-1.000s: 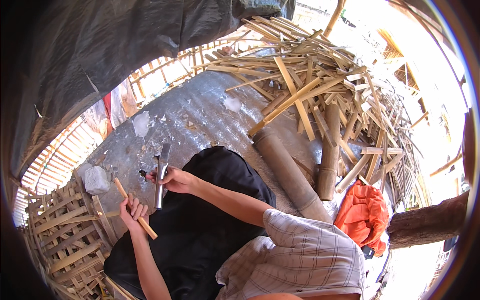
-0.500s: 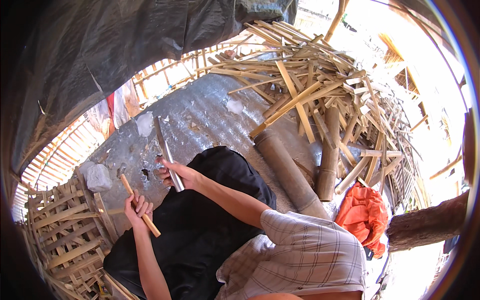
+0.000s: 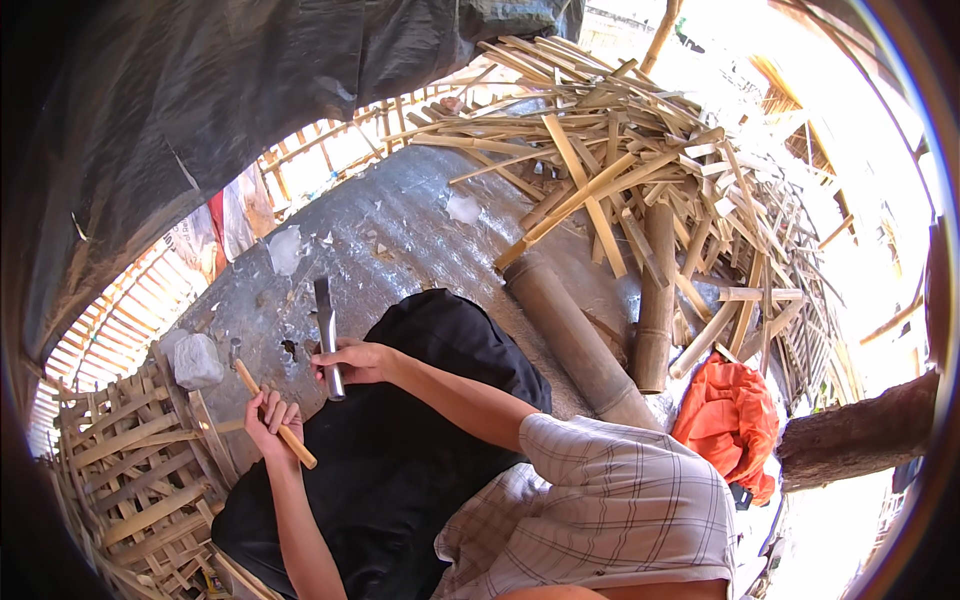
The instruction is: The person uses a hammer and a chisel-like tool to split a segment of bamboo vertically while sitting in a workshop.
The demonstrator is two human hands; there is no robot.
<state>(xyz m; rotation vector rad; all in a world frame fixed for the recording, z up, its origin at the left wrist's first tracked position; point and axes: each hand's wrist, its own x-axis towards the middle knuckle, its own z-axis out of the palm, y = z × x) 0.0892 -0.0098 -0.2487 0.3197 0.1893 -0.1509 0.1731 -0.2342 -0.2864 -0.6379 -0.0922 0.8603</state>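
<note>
My left hand (image 3: 272, 422) is closed round a short, light-brown stick (image 3: 295, 445) of wood or bamboo, which slants with its upper end toward the left. A little to the right, my right hand (image 3: 352, 362) grips a metal tool (image 3: 326, 318) with a flat dark upper part and a shiny, rod-like lower end; whether it is a knife or a chisel I cannot tell. The tool stands nearly upright in the picture, apart from the stick. Both hands are above or beside the black cloth (image 3: 400, 450) over my lap.
Grey metal sheeting (image 3: 400, 210) covers the ground ahead. Thick bamboo poles (image 3: 570, 330) lie at the right, beside a heap of split bamboo (image 3: 640, 150). A pale stone block (image 3: 197, 360) and woven bamboo panel (image 3: 130, 470) are left, an orange cloth (image 3: 730, 425) right.
The metal tool has turned more upright, and its lower end has shifted left and down, nearer the stick. My right hand has moved slightly down. My left hand keeps its hold.
</note>
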